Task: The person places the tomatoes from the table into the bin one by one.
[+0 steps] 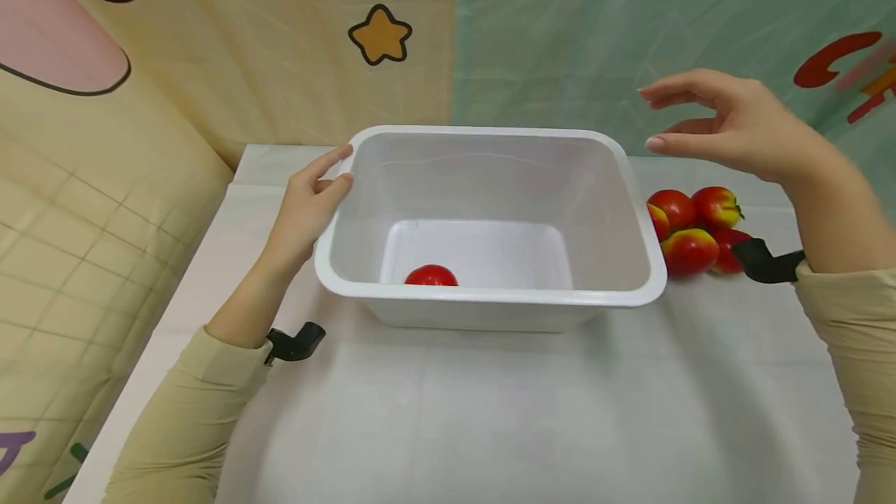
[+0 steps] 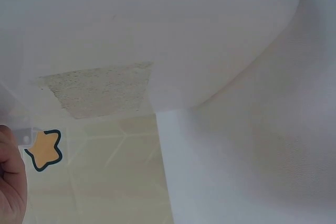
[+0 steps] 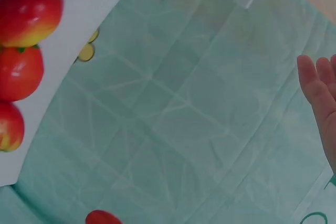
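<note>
A white plastic bin stands on the table with a red fruit on its floor, partly hidden by the front rim. My left hand grips the bin's left rim near the back corner; in the left wrist view a bit of the hand shows beside the bin's outer wall. Raised past the bin's right back corner, my right hand holds nothing, its fingers loosely bent and apart from the thumb. Below it, several red-and-yellow fruits lie to the right of the bin, one partly behind its rim.
White cloth covers the table. A printed curtain with a star hangs close behind the bin, and another printed sheet borders the left side. A rough label patch marks the bin's outside.
</note>
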{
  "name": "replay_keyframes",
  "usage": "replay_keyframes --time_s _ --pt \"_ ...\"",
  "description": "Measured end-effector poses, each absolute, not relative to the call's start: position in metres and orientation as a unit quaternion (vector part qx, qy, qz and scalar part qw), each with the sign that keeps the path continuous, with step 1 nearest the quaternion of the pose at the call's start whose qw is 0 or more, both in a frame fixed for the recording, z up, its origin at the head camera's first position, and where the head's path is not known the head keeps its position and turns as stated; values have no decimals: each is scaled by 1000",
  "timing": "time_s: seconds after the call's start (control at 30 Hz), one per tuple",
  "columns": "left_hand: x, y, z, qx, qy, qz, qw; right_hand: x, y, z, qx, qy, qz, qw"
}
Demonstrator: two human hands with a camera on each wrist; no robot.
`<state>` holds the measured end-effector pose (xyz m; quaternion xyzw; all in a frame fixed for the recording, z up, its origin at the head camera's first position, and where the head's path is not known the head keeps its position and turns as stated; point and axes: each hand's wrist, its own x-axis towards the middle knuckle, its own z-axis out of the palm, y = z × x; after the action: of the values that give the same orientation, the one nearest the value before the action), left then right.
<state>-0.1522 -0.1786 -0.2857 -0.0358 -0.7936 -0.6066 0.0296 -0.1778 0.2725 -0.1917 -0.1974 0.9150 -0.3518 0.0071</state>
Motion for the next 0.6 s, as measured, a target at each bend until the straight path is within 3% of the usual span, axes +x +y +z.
replay_keyframes --time_s 0.6 --pt "-151 -181 -286 -18 -784 -620 40 -148 372 -252 -48 952 -298 -53"
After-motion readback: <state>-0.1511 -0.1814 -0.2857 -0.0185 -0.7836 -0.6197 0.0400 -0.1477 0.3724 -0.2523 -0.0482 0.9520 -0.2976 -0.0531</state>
